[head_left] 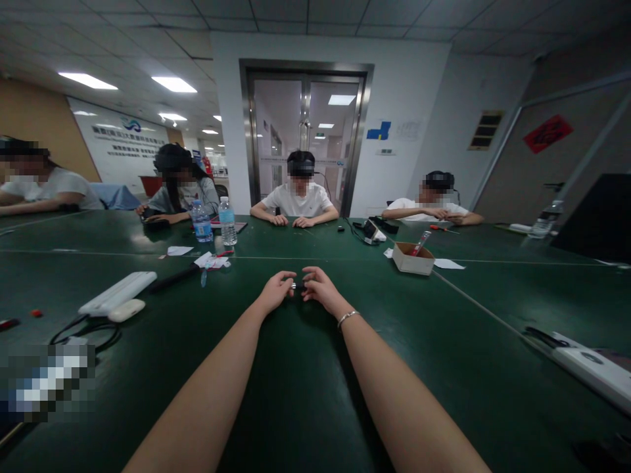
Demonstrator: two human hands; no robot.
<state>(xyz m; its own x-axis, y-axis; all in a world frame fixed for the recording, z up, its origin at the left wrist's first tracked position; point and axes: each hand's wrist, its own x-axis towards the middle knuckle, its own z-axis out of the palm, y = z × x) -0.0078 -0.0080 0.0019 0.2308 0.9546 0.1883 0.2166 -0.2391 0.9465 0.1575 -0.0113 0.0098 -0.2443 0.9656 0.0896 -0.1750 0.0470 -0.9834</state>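
Note:
Both my arms stretch forward over the dark green table (305,368). My left hand (275,292) and my right hand (319,288) meet at the middle of the table, fingertips pinched on a small dark object (297,286) held between them. The object is too small to identify. A thin bracelet (347,318) circles my right wrist.
A small cardboard box (413,258) with a red tool stands to the right. Two water bottles (227,221), paper scraps (211,261) and a white power strip (118,293) lie to the left. Another white strip (591,368) lies far right. Several people sit around the table's far side.

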